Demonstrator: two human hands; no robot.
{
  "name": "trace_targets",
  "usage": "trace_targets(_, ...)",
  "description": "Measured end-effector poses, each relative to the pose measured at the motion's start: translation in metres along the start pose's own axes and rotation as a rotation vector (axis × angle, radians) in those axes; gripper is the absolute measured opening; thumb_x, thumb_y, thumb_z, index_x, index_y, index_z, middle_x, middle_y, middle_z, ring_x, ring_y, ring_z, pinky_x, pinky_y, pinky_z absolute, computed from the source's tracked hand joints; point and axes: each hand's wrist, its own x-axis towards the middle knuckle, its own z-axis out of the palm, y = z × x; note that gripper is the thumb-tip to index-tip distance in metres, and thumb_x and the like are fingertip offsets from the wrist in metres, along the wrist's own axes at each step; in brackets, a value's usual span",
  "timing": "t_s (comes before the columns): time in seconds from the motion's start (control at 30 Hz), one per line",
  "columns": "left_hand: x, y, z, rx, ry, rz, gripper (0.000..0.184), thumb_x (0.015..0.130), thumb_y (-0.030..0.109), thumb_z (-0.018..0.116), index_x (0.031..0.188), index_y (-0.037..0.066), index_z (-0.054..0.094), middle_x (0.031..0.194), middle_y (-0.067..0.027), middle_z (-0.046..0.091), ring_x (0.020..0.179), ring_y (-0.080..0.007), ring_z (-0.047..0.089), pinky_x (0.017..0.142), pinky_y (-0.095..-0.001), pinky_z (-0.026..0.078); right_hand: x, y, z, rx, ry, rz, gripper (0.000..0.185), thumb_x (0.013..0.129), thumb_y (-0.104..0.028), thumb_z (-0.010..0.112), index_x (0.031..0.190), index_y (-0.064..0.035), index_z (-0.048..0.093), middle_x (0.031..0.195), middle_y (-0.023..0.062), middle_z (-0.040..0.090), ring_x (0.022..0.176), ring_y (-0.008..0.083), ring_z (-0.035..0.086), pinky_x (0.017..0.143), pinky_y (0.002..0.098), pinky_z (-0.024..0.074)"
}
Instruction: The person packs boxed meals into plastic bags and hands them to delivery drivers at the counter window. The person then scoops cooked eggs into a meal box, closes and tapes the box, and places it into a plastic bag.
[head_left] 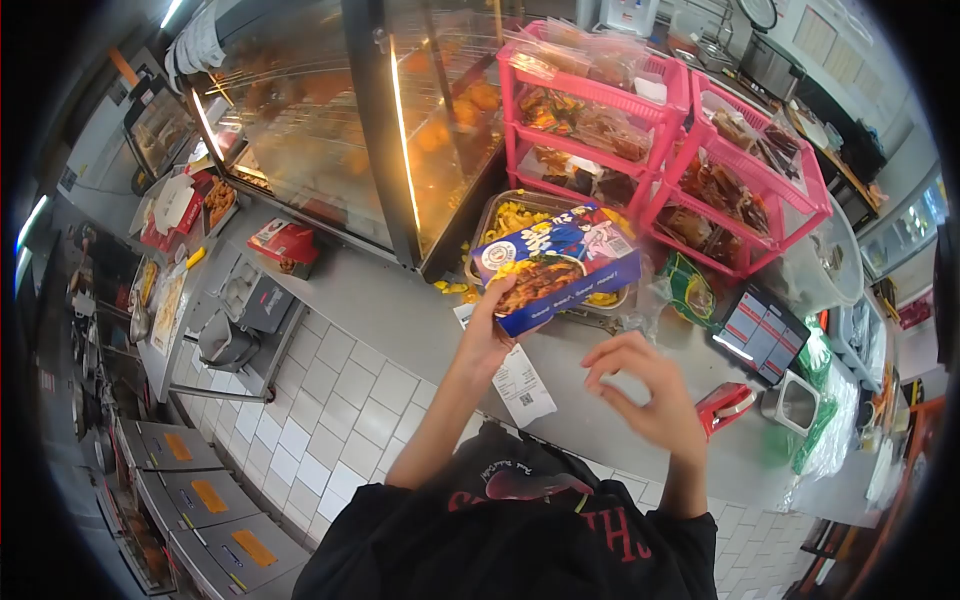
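My left hand (486,330) is closed on the near left corner of a blue printed cardboard food box (600,278), thumb on its front face. The box is tilted above a metal tray (480,217) of yellow food pieces and hides much of it. To its right, my right hand (645,385) hovers over the counter, fingers loosely curled and apart from the thumb, with nothing visible in it. A printed receipt (524,388) lies on the counter between my hands. Near my right wrist sits a red handled object (724,408).
Pink tiered baskets (590,165) holding bagged items stand behind the tray. A lit glass display cabinet (300,130) is at the back left. On the right are a tablet (758,335) and a small metal container (791,403). A red food box (282,243) stands on the left counter.
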Motion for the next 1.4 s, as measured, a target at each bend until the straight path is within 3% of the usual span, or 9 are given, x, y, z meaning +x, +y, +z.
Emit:
trace_targets(0.13, -0.016, 0.011, 0.019, 0.005, 0.006, -0.059, 0.044, 0.084, 0.024, 0.054, 0.118, 0.000, 0.042, 0.111, -0.0164, 0.055, 0.097, -0.0241, 0.059, 0.081, -0.0399, 0.051, -0.002, 0.012, -0.011, -0.105, 0.057, 0.162, 0.011, 0.071, 0.001, 0.061, 0.080, -0.0031, 0.057, 0.080, 0.0057, 0.060, 0.080, 0.0235, 0.055, 0.071, 0.0332, 0.0431)
trace_targets(0.33, -0.027, 0.014, 0.037, 0.060, 0.002, -0.090, 0.047, 0.082, 0.028, 0.057, 0.116, -0.002, 0.043, 0.108, -0.0150, 0.057, 0.095, -0.0216, 0.060, 0.080, -0.0382, 0.052, 0.014, 0.027, 0.007, -0.224, 0.305, -0.072, 0.012, 0.071, 0.004, 0.062, 0.080, -0.0016, 0.056, 0.075, 0.0072, 0.059, 0.073, 0.0208, 0.055, 0.066, 0.0304, 0.0419)
trace_targets(0.53, -0.042, 0.009, 0.055, 0.153, -0.012, -0.025, 0.046, 0.084, 0.027, 0.054, 0.119, -0.001, 0.041, 0.112, -0.0148, 0.055, 0.097, -0.0209, 0.059, 0.084, -0.0381, 0.050, 0.020, 0.027, 0.020, -0.306, 0.483, 0.129, 0.028, 0.072, -0.001, 0.064, 0.088, -0.0038, 0.041, 0.076, 0.0102, 0.058, 0.072, 0.0261, 0.056, 0.072, 0.0352, 0.0355)
trace_targets(0.83, -0.047, 0.017, 0.048, 0.090, -0.051, -0.124, 0.047, 0.084, 0.027, 0.053, 0.120, -0.002, 0.040, 0.114, -0.0166, 0.053, 0.101, -0.0242, 0.057, 0.086, -0.0411, 0.049, 0.010, 0.023, 0.016, -0.687, 0.650, 0.127, 0.038, 0.066, -0.015, 0.074, 0.082, -0.0045, 0.041, 0.070, 0.0035, 0.040, 0.064, 0.0218, 0.039, 0.066, 0.0350, 0.0292)
trace_targets(1.13, -0.067, 0.046, 0.063, -0.022, -0.043, -0.329, 0.051, 0.083, 0.031, 0.052, 0.123, 0.003, 0.040, 0.119, -0.0163, 0.050, 0.105, -0.0263, 0.053, 0.089, -0.0439, 0.045, 0.018, 0.078, 0.030, -0.142, 1.088, -0.127, 0.047, 0.057, -0.013, 0.080, 0.081, -0.0038, 0.041, 0.073, 0.0053, 0.039, 0.070, 0.0170, 0.039, 0.067, 0.0288, 0.0352)
trace_targets(1.2, -0.070, 0.049, 0.067, 0.003, -0.006, -0.285, 0.051, 0.083, 0.032, 0.052, 0.124, 0.004, 0.041, 0.119, -0.0149, 0.051, 0.106, -0.0258, 0.053, 0.090, -0.0438, 0.042, 0.012, 0.090, 0.028, 0.240, 0.994, 0.034, 0.064, 0.060, -0.009, 0.080, 0.110, -0.0011, 0.041, 0.103, 0.0061, 0.049, 0.104, 0.0166, 0.048, 0.091, 0.0291, 0.0357)
trace_targets(1.23, -0.067, 0.051, 0.060, -0.005, -0.037, -0.292, 0.050, 0.083, 0.033, 0.051, 0.123, 0.006, 0.042, 0.118, -0.0145, 0.051, 0.106, -0.0259, 0.052, 0.090, -0.0436, 0.042, 0.007, 0.091, 0.027, 0.370, 0.886, -0.107, 0.072, 0.059, -0.013, 0.081, 0.115, -0.0013, 0.038, 0.109, 0.0070, 0.047, 0.109, 0.0174, 0.045, 0.093, 0.0307, 0.0347)
trace_targets(1.33, -0.063, 0.046, 0.056, -0.042, -0.095, -0.353, 0.049, 0.083, 0.035, 0.050, 0.123, 0.007, 0.042, 0.119, -0.0149, 0.051, 0.106, -0.0270, 0.053, 0.089, -0.0443, 0.043, 0.002, 0.066, 0.026, -0.105, 0.741, -0.220, 0.062, 0.061, -0.019, 0.080, 0.102, -0.0036, 0.036, 0.097, 0.0070, 0.042, 0.090, 0.0175, 0.044, 0.078, 0.0299, 0.0383)
trace_targets(1.4, -0.062, 0.040, 0.047, 0.011, -0.092, -0.383, 0.051, 0.083, 0.035, 0.049, 0.124, 0.007, 0.041, 0.120, -0.0154, 0.050, 0.107, -0.0287, 0.052, 0.089, -0.0460, 0.043, 0.014, 0.051, 0.031, 0.148, 0.870, -0.181, 0.052, 0.065, -0.018, 0.077, 0.098, -0.0032, 0.039, 0.092, 0.0082, 0.043, 0.083, 0.0181, 0.046, 0.071, 0.0300, 0.0404)
